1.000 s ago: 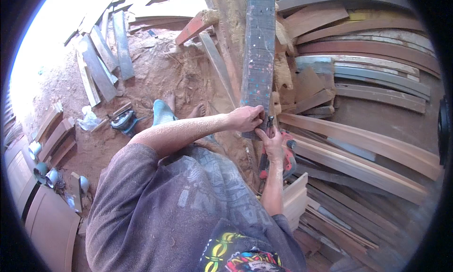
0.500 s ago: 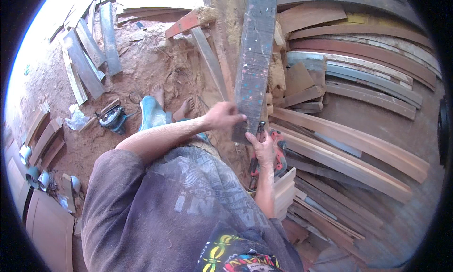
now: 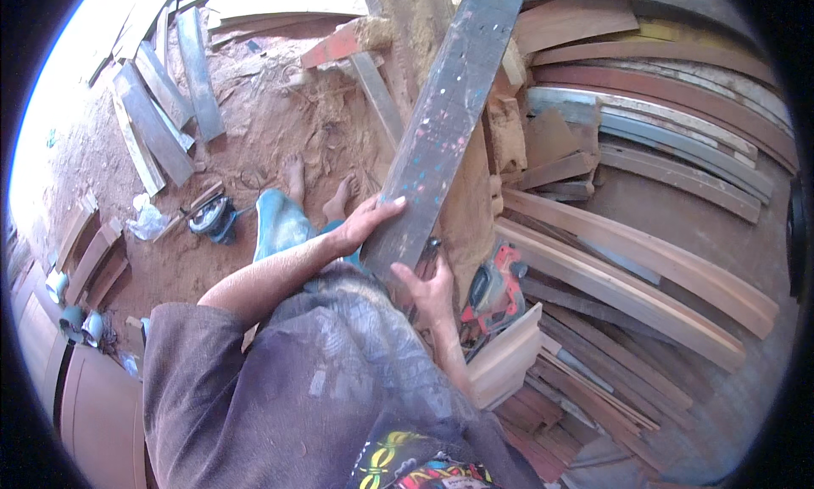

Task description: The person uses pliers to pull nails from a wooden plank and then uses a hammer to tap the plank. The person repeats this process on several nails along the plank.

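Note:
A long dark wooden plank (image 3: 454,107), flecked with blue, pink and white paint, slants from the far side down toward my body. My left hand (image 3: 366,223) is closed on its left edge near the close end, thumb on the upper face and fingers out of sight below. Beside the plank's right near corner is my right hand (image 3: 431,292), its thumb stretched toward the wood. A narrow dark hand tool (image 3: 431,250) sticks up from its curled fingers; most of the tool is hidden, so its kind is unclear.
A red power tool (image 3: 498,290) lies right of my right hand, by a pale moulded block (image 3: 506,357). Stacked boards (image 3: 653,277) fill the right side. Loose planks (image 3: 153,124) lie on the dusty ground at far left, and a blue-black power tool (image 3: 212,219) rests nearer.
The plank has swung, its near end moving left toward me and its far end right. My left hand now grips its edge. My right hand has moved left and nearer, uncovering the red power tool.

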Available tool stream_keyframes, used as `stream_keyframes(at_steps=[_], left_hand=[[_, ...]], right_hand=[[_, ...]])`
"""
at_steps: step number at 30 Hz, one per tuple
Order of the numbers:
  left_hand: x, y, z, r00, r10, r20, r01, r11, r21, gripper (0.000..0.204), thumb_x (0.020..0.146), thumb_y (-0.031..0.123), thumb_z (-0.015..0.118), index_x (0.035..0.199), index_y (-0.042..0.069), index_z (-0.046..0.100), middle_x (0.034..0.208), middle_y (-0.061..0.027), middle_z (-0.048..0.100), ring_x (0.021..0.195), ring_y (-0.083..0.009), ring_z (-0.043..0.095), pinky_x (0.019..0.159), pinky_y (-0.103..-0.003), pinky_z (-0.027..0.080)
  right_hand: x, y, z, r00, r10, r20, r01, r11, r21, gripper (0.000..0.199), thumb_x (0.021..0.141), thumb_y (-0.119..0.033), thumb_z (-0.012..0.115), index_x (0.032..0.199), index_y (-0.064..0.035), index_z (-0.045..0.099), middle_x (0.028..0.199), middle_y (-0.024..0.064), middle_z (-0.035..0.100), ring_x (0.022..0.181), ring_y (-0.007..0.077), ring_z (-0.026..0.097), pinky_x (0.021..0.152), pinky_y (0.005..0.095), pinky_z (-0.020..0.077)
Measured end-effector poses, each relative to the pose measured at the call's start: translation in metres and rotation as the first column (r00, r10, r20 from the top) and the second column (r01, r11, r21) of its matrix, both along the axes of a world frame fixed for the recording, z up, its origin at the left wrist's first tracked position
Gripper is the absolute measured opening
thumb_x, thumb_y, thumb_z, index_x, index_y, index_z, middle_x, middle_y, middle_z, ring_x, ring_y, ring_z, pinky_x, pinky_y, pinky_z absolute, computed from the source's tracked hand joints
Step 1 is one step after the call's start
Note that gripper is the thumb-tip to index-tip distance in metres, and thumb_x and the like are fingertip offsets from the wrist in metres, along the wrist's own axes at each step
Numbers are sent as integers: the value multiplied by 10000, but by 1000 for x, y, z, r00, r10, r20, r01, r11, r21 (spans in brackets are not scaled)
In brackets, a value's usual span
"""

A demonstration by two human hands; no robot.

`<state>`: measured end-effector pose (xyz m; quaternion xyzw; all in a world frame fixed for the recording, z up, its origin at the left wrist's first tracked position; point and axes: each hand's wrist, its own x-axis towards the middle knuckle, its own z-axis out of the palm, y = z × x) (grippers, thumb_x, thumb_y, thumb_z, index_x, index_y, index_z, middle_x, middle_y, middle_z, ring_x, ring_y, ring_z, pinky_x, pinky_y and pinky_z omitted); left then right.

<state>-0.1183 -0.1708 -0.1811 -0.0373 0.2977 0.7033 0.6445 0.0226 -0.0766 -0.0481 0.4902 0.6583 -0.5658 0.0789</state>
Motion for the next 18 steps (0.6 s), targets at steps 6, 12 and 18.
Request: stream_keyframes(at_steps=[6, 12, 18], left_hand=[[-3, -9, -14, 979, -69, 194, 56, 996, 71, 719, 1004, 553, 632, 1518, 64, 518, 1356, -98, 669, 1195, -213, 655, 1044, -386, 508], [-5, -13, -18, 966, -140, 217, 117, 986, 116, 698, 1029, 525, 624, 1537, 65, 492, 1360, -93, 655, 1208, -202, 644, 1049, -378, 508], [-3, -12, -20, 972, -110, 209, 96, 992, 77, 642, 1040, 501, 636, 1486, 51, 536, 1334, -90, 666, 1194, -196, 647, 1043, -362, 508]], right_hand=[[-17, -25, 16, 967, 79, 244, -149, 947, 285, 721, 798, -379, 933, 1289, 44, 615, 1170, 211, 743, 1105, 296, 724, 983, 435, 554], [-16, -27, 14, 959, 37, 281, -110, 962, 248, 718, 790, -425, 937, 1252, 30, 628, 1136, 204, 761, 1070, 306, 750, 948, 438, 575], [-26, -27, 21, 968, 49, 247, -105, 970, 219, 708, 802, -410, 934, 1269, 22, 623, 1162, 178, 756, 1067, 265, 744, 950, 415, 578]])
